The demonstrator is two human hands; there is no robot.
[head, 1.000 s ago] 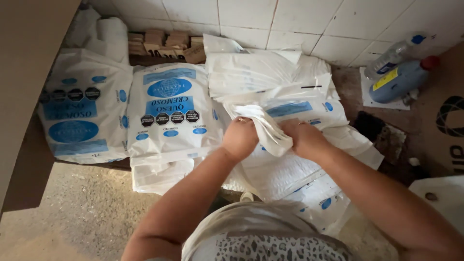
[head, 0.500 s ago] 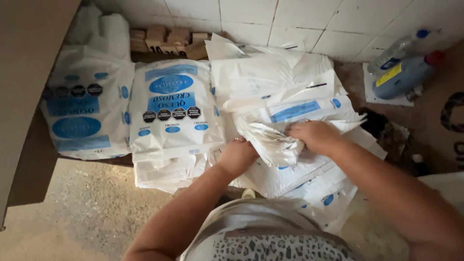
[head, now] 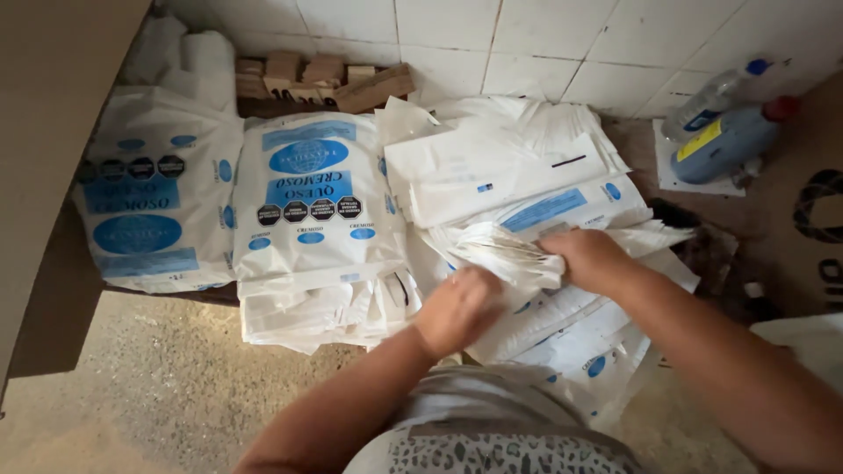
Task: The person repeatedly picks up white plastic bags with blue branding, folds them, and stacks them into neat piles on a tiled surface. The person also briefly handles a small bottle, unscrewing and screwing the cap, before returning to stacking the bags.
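Stacks of flat white plastic bags with blue printing lie on the floor against a tiled wall. My right hand [head: 590, 257] grips the bunched edges of several bags [head: 492, 250] from the right stack [head: 518, 189]. My left hand [head: 458, 307] presses on the same bunch just below and to the left, fingers curled into the sheets. A middle stack [head: 312, 202] and a left stack [head: 149, 206] lie untouched to the left of my hands.
Wooden blocks [head: 320, 79] sit against the wall behind the stacks. A clear bottle [head: 716, 96] and a blue jug with a red cap [head: 733, 140] lie at the right. A brown cardboard panel [head: 53, 132] stands at the left. Rough concrete floor [head: 176, 395] lies in front.
Both hands have shifted down and right along the bunched bags. The bunch has fanned out flatter, with my left hand now lower than my right.
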